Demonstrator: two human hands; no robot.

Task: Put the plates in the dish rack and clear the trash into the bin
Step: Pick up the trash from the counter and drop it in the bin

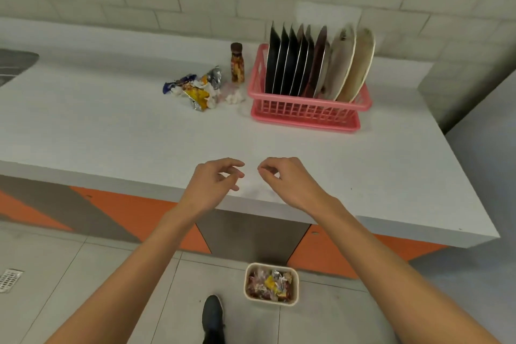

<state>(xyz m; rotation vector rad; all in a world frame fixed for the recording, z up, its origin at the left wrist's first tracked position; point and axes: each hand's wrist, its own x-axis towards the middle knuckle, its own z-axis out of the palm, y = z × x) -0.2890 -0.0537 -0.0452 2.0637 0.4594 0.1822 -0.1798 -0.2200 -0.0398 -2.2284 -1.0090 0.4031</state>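
A pink dish rack (307,113) stands at the back right of the white counter (111,126). Several plates (312,64) stand upright in it, dark ones on the left and pale ones on the right. A heap of crumpled wrappers and tissue (199,89) lies left of the rack. On the floor below the counter edge sits a small beige bin (272,283) holding wrappers. My left hand (215,184) and my right hand (284,180) hover side by side over the counter's front edge, both with loosely curled fingers and holding nothing.
A small brown bottle (237,63) stands between the trash heap and the rack. A brick wall runs behind the counter. My dark shoe (212,315) is on the tiled floor left of the bin. A floor drain (9,279) is at far left.
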